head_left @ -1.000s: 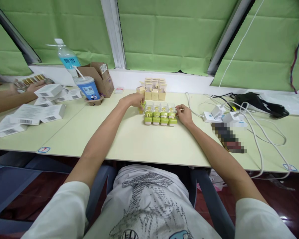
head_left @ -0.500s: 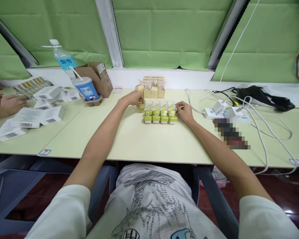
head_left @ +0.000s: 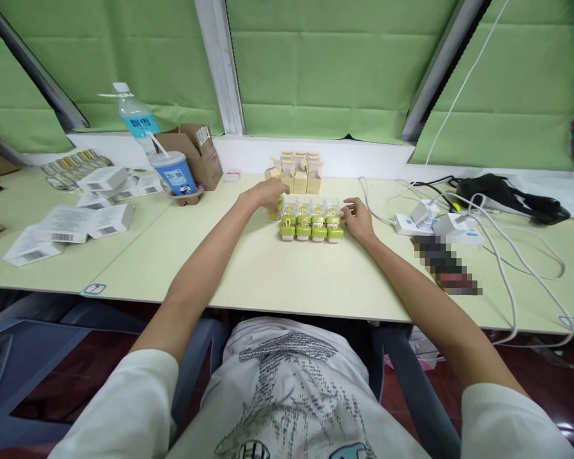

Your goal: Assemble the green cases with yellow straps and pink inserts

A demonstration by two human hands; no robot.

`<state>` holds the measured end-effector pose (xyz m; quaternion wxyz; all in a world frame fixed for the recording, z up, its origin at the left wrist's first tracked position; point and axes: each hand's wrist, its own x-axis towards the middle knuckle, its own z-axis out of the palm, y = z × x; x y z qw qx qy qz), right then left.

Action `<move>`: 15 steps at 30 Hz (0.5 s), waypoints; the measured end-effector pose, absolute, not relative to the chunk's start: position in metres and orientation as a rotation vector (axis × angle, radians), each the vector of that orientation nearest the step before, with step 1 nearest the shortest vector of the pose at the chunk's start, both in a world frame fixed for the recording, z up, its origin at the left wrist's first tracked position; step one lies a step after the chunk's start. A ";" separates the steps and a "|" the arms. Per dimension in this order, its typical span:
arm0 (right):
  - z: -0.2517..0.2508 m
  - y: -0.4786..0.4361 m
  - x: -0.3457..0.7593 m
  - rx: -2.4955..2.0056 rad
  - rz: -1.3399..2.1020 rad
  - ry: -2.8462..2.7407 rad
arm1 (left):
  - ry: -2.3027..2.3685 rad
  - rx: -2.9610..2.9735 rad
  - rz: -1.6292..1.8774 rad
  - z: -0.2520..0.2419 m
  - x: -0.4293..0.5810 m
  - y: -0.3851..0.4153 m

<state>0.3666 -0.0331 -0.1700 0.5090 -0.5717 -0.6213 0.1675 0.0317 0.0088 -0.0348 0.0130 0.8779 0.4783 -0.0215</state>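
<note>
Several small blocky containers (head_left: 310, 223) stand close together in rows. The front ones are green with pale bases and loops, and the back ones have clear tops. At the left end of the rows, my left hand (head_left: 271, 193) closes its fingers on a similar small green-and-clear container (head_left: 280, 207), largely hidden by the fingers. My right hand (head_left: 358, 218) is at the right end, thumb and fingers apart beside the end containers. Whether its fingertips touch them I cannot tell. Right behind the rows stand several small open cream cartons (head_left: 300, 181).
On the left are white boxes (head_left: 67, 224), several glass items (head_left: 74, 169), a blue cup (head_left: 176, 175), a water bottle (head_left: 138, 121) and a brown carton (head_left: 205, 159). To the right lie a power strip (head_left: 406, 224), white cables, a black bag (head_left: 507, 196) and a blurred-out object (head_left: 444, 264).
My left hand has brought its small container right, close against the rows. My right hand stays at their right end. Another person's hands at the far left have mostly left the view, which has shifted slightly.
</note>
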 end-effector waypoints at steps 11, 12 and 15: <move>-0.175 -0.026 0.365 -1.292 0.535 -1.620 | 1.441 2.608 -0.140 -0.046 0.016 0.021; -0.176 -0.025 0.365 -1.289 0.552 -1.628 | 1.441 2.604 -0.145 -0.047 0.016 0.021; -0.178 -0.025 0.366 -1.284 0.572 -1.626 | 1.419 2.611 -0.156 -0.045 0.015 0.019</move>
